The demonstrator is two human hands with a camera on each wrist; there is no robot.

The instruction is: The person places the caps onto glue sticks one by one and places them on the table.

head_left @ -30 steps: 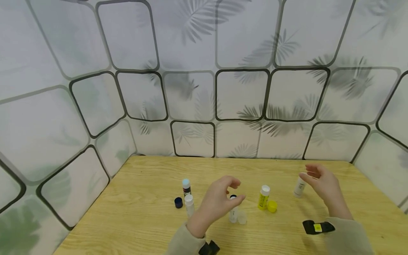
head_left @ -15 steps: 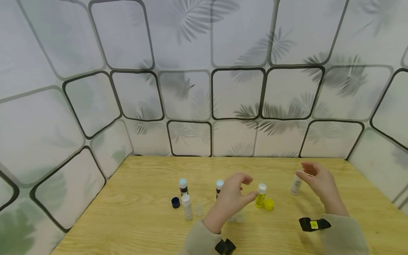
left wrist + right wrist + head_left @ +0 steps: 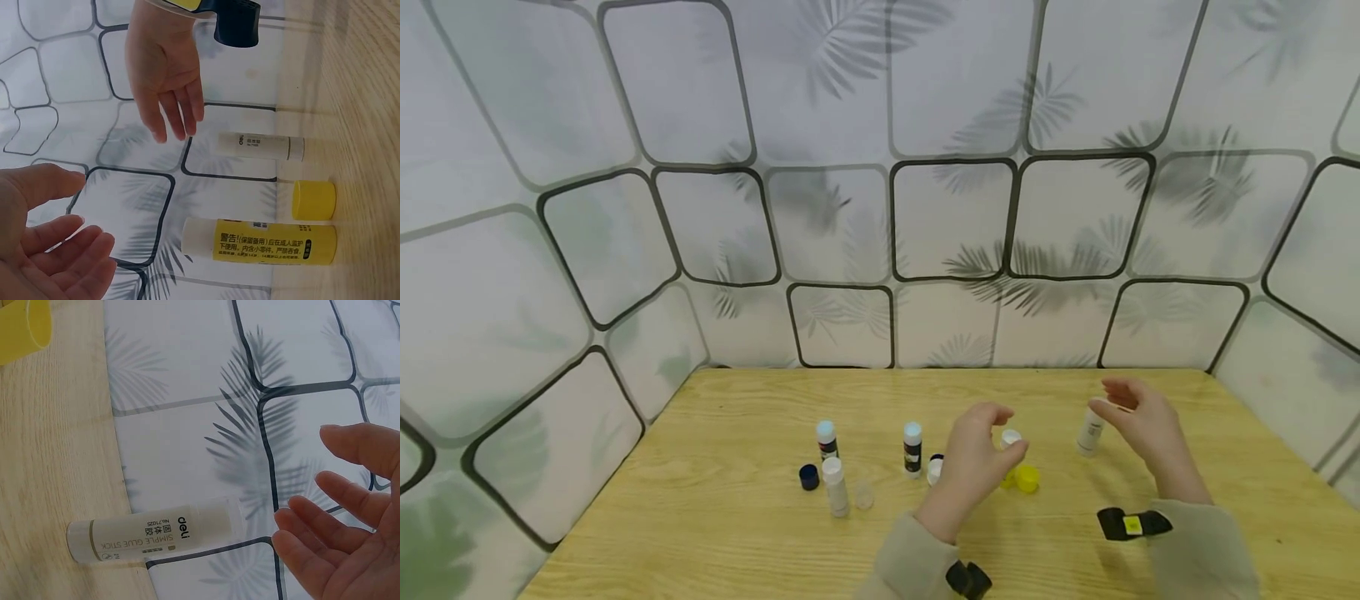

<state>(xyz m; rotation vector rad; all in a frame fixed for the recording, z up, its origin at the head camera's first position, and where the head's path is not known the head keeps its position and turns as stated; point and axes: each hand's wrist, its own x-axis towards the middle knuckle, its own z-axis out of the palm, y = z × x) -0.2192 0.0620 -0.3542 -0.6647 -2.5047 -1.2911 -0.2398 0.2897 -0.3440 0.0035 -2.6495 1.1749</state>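
Note:
My left hand is raised beside the yellow glue stick, fingers and thumb spread apart with nothing between them. In the head view it covers most of that stick. The yellow glue stick stands uncapped, its white top showing, with a yellow cap on the table next to it. Farther right, my right hand hovers just beside the top of a white "deli" glue stick, which stands upright with its clear cap on. The right fingers are loosely bent and grip nothing.
On the wooden table, two dark-labelled glue sticks and a white one stand to the left. Near them lie a dark blue cap and a clear cap. A patterned curtain rises behind the table.
My left hand has moved right, from over the middle white glue stick to the yellow one, uncovering a dark-labelled stick. My right hand has stayed by its white glue stick. The head view shifted slightly.

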